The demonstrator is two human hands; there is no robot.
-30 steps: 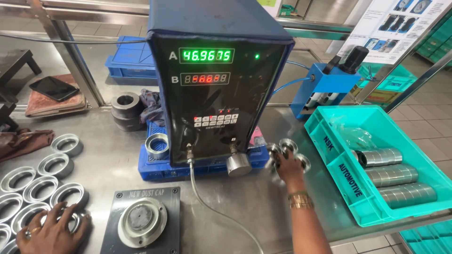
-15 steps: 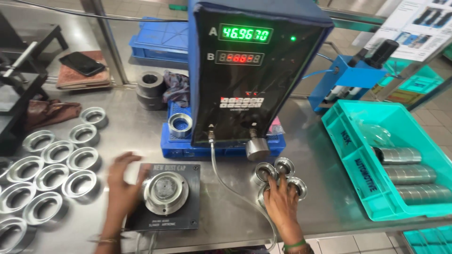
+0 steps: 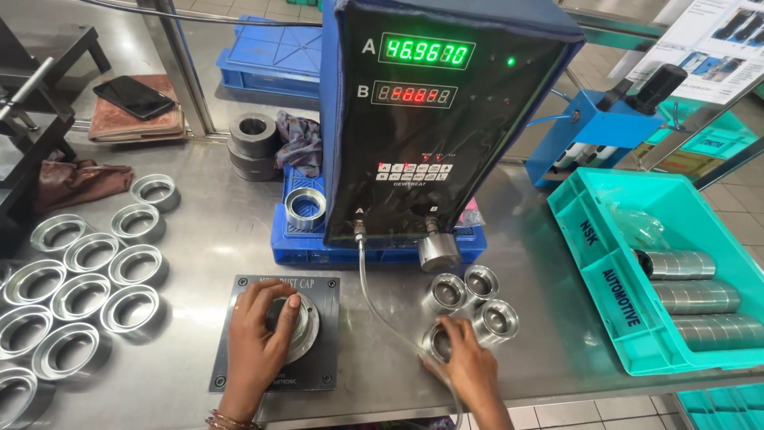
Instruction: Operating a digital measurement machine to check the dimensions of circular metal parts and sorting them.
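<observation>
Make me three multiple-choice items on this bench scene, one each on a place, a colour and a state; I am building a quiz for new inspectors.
1. Where does the left hand rest?
A. On the round gauge fixture set in the dark plate
B. Inside the teal bin
C. On the phone

2. What colour are the upper digits on the black display unit?
A. Red
B. Green
C. White

3. How do the metal rolls lie in the teal bin?
A. Upright on end
B. Stacked in a tower
C. On their sides, one beside another

Answers:
1 A, since the fingers cover the round fixture on the plate, while the right hand touches the small metal rings.
2 B, since the top row glows green and the lower row red.
3 C, since three rolls lie sideways in a row.
</observation>
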